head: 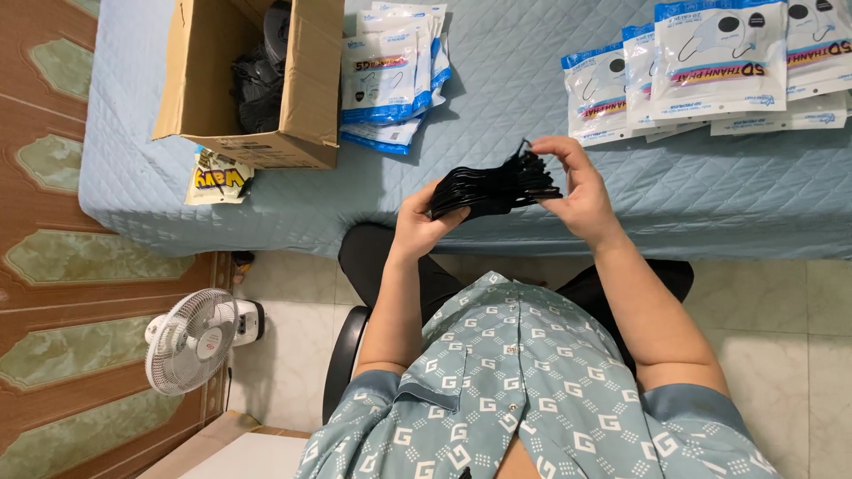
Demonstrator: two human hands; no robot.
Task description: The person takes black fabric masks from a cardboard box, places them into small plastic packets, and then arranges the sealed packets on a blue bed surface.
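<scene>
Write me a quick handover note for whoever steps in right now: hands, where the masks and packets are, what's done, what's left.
Left hand grips one end of the stack of black masks; right hand pinches the other end, above the bed edge.
More black masks sit in the cardboard box.
Packets: one pile beside the box, another spread at the bed's far right.
Done: the stack is gathered in hand.
Left: it is not yet in a packet.

On the quilted light-blue mattress [497, 106], an open brown cardboard box [213, 80] sits at the left, flat white-and-blue plastic packets [390, 75] beside it, more packets [710, 66] at the right, a white electric fan [191, 341] below-left.
</scene>
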